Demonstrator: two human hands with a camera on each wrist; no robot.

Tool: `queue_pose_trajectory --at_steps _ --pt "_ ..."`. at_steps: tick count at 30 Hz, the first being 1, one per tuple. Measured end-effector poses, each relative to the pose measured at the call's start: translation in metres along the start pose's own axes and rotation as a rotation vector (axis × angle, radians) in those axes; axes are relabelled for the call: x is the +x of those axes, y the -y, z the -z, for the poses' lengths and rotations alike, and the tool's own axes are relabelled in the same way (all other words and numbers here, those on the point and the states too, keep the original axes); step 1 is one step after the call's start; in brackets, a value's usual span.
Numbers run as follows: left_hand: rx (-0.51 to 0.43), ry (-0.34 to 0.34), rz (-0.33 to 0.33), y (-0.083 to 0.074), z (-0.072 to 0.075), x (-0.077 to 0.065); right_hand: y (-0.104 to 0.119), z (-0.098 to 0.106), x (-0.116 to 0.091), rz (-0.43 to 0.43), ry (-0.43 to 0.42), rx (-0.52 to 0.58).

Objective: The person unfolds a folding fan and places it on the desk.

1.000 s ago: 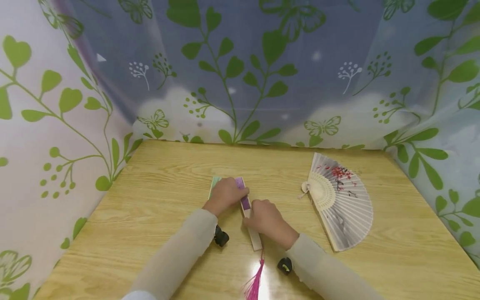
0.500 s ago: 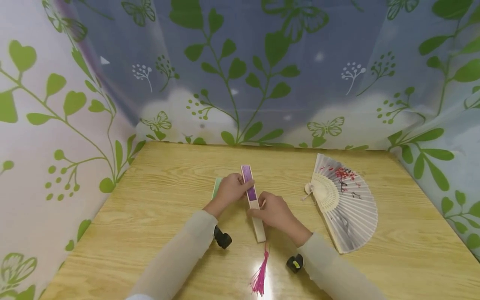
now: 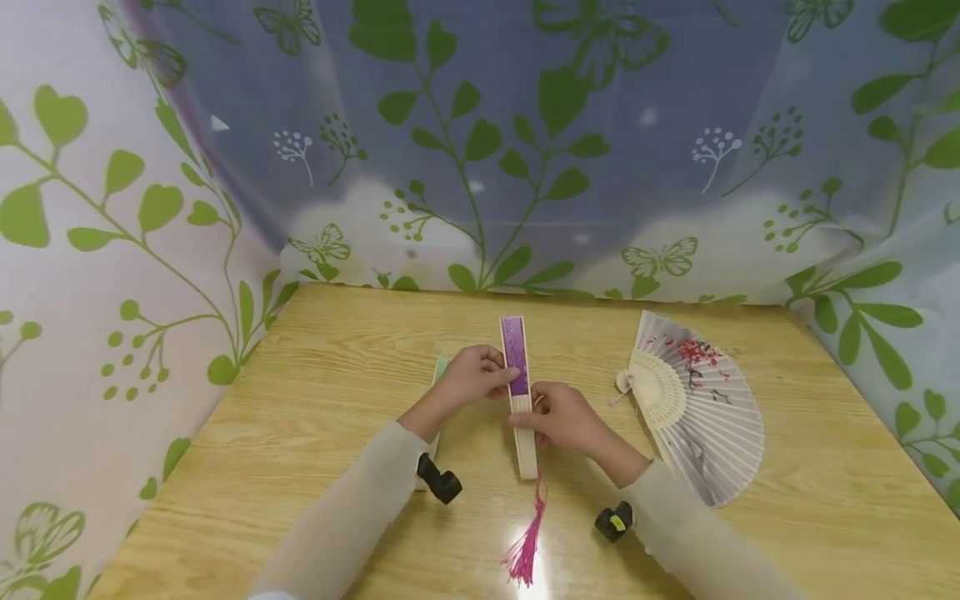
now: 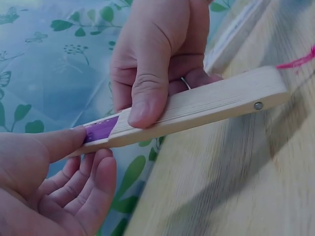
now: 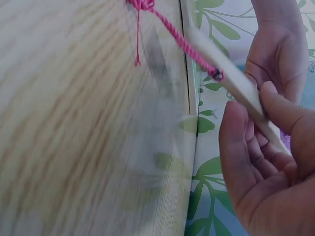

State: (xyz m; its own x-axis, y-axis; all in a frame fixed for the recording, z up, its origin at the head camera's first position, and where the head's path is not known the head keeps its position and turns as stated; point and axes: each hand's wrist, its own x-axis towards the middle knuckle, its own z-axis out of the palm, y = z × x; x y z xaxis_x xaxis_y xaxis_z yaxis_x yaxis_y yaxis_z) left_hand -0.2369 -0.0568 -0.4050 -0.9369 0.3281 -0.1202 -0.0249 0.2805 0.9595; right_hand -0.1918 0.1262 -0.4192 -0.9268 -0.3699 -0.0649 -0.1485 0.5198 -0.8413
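Between the two hands is a folded hand fan [image 3: 523, 425] with purple cloth, pale wooden sticks and a pink tassel [image 3: 527, 546]. My left hand [image 3: 472, 375] pinches its purple upper part, thumb on top, and in the left wrist view that thumb [image 4: 64, 145] lies on the cloth. Lower down, my right hand [image 3: 564, 417] grips the wooden sticks with thumb and fingers. The right wrist view shows the pink cord tied at the fan's rivet end [image 5: 236, 81]. A green folded fan [image 3: 441, 368] lies mostly hidden behind my left hand and forearm.
An open fan [image 3: 701, 417] with red blossoms lies on the right of the wooden table [image 3: 322, 358]. Leaf-printed cloth [image 3: 517, 150] hangs at the back and sides. Black wrist cameras [image 3: 441, 479] sit under both sleeves.
Both hands have shifted slightly right with the purple fan, which now stands more upright in the head view. The right hand's grip has opened out a little around the sticks.
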Motion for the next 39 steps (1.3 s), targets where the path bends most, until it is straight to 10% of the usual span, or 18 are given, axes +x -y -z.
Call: queue_pose_trajectory --at_steps 21,39 --pt "-0.167 0.105 -0.020 0.015 -0.007 -0.017 -0.009 0.014 -0.012 0.134 0.205 0.252" --pt "-0.210 0.052 -0.078 0.015 -0.011 -0.020 -0.015 0.009 -0.011 0.041 0.096 0.443"
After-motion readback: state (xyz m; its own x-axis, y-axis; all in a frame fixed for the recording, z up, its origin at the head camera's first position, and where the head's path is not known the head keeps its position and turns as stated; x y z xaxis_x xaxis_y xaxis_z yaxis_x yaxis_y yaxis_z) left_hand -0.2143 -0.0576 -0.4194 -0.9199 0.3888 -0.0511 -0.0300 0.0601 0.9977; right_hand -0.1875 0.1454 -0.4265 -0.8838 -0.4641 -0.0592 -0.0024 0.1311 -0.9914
